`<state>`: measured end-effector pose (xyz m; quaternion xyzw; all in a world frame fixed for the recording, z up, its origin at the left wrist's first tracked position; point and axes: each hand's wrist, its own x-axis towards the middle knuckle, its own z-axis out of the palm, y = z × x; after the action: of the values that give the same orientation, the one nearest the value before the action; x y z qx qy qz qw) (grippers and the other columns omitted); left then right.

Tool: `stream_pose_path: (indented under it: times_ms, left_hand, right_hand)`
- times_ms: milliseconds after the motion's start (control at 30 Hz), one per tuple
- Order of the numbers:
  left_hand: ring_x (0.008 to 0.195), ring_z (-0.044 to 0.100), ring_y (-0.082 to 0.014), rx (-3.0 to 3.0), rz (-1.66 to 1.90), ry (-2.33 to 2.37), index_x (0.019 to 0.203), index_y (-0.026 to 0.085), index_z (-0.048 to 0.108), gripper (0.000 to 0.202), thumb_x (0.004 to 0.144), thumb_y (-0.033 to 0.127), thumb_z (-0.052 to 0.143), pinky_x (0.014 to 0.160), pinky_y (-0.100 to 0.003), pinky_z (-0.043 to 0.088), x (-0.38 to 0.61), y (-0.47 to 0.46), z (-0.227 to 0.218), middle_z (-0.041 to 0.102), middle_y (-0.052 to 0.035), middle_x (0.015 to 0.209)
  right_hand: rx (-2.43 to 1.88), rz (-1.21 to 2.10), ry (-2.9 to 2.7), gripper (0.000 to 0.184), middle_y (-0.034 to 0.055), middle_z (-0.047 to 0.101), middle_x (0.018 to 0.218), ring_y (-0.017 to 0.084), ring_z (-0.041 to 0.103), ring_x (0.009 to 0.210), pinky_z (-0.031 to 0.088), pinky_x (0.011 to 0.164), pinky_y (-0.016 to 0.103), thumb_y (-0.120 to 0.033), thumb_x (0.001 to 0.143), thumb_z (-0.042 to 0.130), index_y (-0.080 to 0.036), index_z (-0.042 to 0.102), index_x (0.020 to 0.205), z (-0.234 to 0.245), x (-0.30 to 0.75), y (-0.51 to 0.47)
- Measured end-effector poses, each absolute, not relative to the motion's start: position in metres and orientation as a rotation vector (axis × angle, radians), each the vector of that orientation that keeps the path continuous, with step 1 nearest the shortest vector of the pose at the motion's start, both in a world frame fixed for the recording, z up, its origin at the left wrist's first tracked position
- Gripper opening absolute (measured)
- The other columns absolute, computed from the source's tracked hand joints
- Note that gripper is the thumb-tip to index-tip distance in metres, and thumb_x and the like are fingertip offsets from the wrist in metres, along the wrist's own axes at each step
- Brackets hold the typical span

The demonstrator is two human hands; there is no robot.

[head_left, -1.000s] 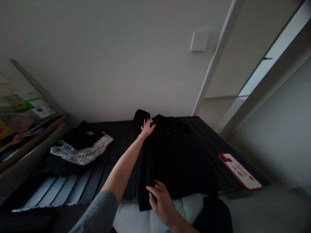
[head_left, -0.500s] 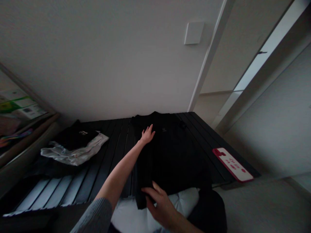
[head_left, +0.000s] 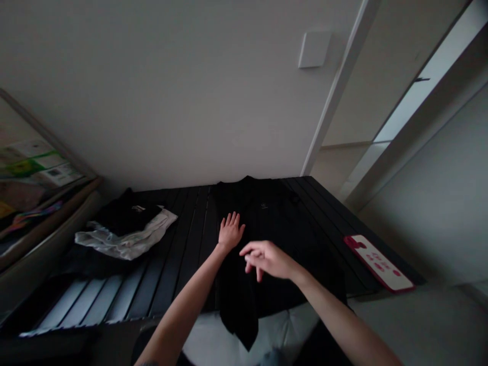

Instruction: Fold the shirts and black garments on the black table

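A black shirt [head_left: 282,229] with a small chest logo lies spread on a dark slatted table [head_left: 190,229]. One part of it, perhaps a sleeve, hangs over the near edge above a pale cushion [head_left: 209,338]. My left hand [head_left: 231,231] rests flat on the shirt's left side, its fingers spread. Above the middle of the shirt hovers my right hand [head_left: 267,258], fingers apart and loosely bent, with nothing in it.
Folded black and white clothes [head_left: 131,226] are stacked on the table's left side. A white and red phone case or board [head_left: 379,262] lies near the right edge. A bin of mixed items [head_left: 46,203] stands far left. A wall rises behind the table.
My right hand has let go of the shirt's near edge and risen over it. The left hand has slid slightly toward me. The near fabric now hangs lower, in a point.
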<state>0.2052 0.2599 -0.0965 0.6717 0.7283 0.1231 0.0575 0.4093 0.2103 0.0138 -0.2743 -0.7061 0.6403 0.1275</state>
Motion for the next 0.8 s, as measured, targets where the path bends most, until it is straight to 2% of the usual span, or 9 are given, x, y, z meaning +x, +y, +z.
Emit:
stream_pose_path:
  times_ms: [100, 133, 200, 300, 433, 567, 633, 700, 800]
  left_hand:
    - [0.147, 0.021, -0.0285, 2.046, 0.384, 2.218, 0.148, 0.014, 0.035, 0.063, 0.095, 0.048, 0.028, 0.119, -0.049, 0.017, 0.206, 0.258, -0.096, 0.030, -0.0111, 0.156]
    - [0.147, 0.021, -0.0284, 2.050, 0.393, 2.223, 0.148, 0.015, 0.036, 0.063, 0.095, 0.049, 0.028, 0.119, -0.049, 0.017, 0.206, 0.258, -0.097, 0.031, -0.0108, 0.156]
    - [0.146, 0.022, -0.0280, 2.060, 0.416, 2.234, 0.148, 0.016, 0.036, 0.063, 0.095, 0.050, 0.028, 0.119, -0.050, 0.018, 0.204, 0.258, -0.097, 0.032, -0.0101, 0.156]
    - [0.146, 0.023, -0.0281, 2.065, 0.434, 2.226, 0.148, 0.018, 0.036, 0.061, 0.095, 0.049, 0.031, 0.119, -0.051, 0.020, 0.202, 0.258, -0.096, 0.033, -0.0097, 0.155]
    - [0.146, 0.024, -0.0289, 2.049, 0.419, 2.208, 0.148, 0.016, 0.036, 0.061, 0.095, 0.046, 0.032, 0.119, -0.052, 0.022, 0.201, 0.258, -0.091, 0.031, -0.0108, 0.155]
    - [0.145, 0.024, -0.0299, 2.033, 0.393, 2.205, 0.147, 0.013, 0.037, 0.061, 0.094, 0.044, 0.036, 0.119, -0.054, 0.023, 0.201, 0.259, -0.088, 0.029, -0.0120, 0.156]
    - [0.145, 0.025, -0.0297, 2.032, 0.411, 2.213, 0.146, 0.015, 0.038, 0.060, 0.094, 0.043, 0.038, 0.118, -0.054, 0.024, 0.201, 0.260, -0.090, 0.031, -0.0116, 0.155]
    - [0.145, 0.026, -0.0287, 2.037, 0.448, 2.232, 0.146, 0.016, 0.039, 0.059, 0.094, 0.044, 0.039, 0.118, -0.055, 0.026, 0.200, 0.260, -0.090, 0.033, -0.0105, 0.154]
    - [0.143, 0.031, -0.0264, 2.034, 0.502, 2.224, 0.143, 0.017, 0.043, 0.054, 0.094, 0.040, 0.040, 0.117, -0.053, 0.029, 0.199, 0.259, -0.085, 0.037, -0.0096, 0.153]
  right_hand:
    - [-1.015, 1.305, -2.055, 0.018, 0.0064, 0.073, 0.088, 0.013, 0.069, 0.071, 0.051, 0.067, 0.023, -0.024, 0.089, 0.052, -0.014, 0.066, 0.094, -0.002, 0.380, 0.284]
    - [-1.111, 1.133, -2.098, 0.016, 0.0063, 0.073, 0.093, 0.014, 0.070, 0.081, 0.050, 0.074, 0.023, -0.019, 0.088, 0.053, -0.015, 0.067, 0.095, -0.008, 0.369, 0.309]
    - [-1.304, 0.910, -2.133, 0.017, 0.0077, 0.073, 0.096, 0.016, 0.069, 0.088, 0.049, 0.081, 0.024, -0.014, 0.086, 0.055, -0.014, 0.067, 0.097, -0.020, 0.348, 0.354]
    - [-1.404, 0.789, -2.130, 0.021, 0.0125, 0.070, 0.107, 0.019, 0.065, 0.100, 0.045, 0.090, 0.027, -0.015, 0.087, 0.055, -0.011, 0.065, 0.105, -0.032, 0.315, 0.410]
    - [-1.503, 0.699, -2.148, 0.034, 0.0182, 0.066, 0.115, 0.023, 0.060, 0.109, 0.041, 0.093, 0.030, -0.023, 0.089, 0.057, -0.006, 0.058, 0.119, -0.047, 0.266, 0.459]
    - [-1.632, 0.595, -2.147, 0.050, 0.0262, 0.058, 0.125, 0.032, 0.048, 0.122, 0.036, 0.097, 0.042, -0.028, 0.087, 0.062, -0.002, 0.049, 0.127, -0.066, 0.227, 0.480]
    - [-1.649, 0.545, -2.167, 0.045, 0.0222, 0.059, 0.126, 0.032, 0.043, 0.124, 0.034, 0.097, 0.044, -0.026, 0.086, 0.063, -0.007, 0.052, 0.125, -0.074, 0.217, 0.485]
    - [-1.632, 0.496, -2.190, 0.032, 0.0156, 0.064, 0.120, 0.029, 0.043, 0.123, 0.032, 0.098, 0.041, -0.022, 0.087, 0.060, -0.014, 0.059, 0.118, -0.078, 0.215, 0.491]
    - [-1.667, 0.380, -2.133, 0.027, 0.0152, 0.062, 0.120, 0.027, 0.041, 0.122, 0.029, 0.099, 0.040, -0.020, 0.093, 0.046, -0.016, 0.063, 0.114, -0.079, 0.228, 0.501]
